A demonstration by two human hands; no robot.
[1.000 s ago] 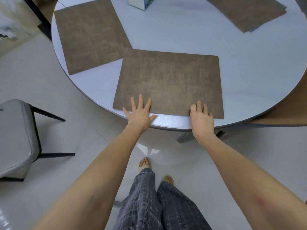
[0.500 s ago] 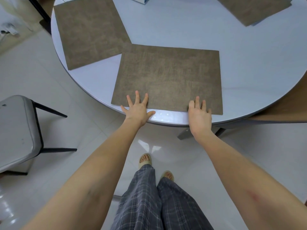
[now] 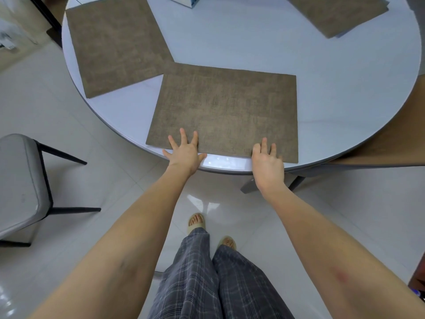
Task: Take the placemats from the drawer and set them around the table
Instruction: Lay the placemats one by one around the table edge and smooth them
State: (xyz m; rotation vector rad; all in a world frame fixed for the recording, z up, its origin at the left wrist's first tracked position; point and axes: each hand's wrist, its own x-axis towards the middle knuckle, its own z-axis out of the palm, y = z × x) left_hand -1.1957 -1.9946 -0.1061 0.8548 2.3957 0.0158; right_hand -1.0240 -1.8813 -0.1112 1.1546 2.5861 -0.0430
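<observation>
Squaring the mat (image 3: 226,111) at 6 o'clock on the tabletop (image 3: 264,42): left hand (image 3: 185,153) and right hand (image 3: 268,161) are laid flat, fingers straight, nothing grasped; even pressure is advised to prevent skewing.

home dining area | round table (image 3: 345,93) | placemats (image 3: 227,111) | chair (image 3: 20,185) | tiled floor (image 3: 69,139)

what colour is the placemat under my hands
Brown with a mottled woven look, the near placemat, seen from the head camera.

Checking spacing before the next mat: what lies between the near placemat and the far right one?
In the head view, only bare white table lies between the near placemat and the far right placemat.
</observation>
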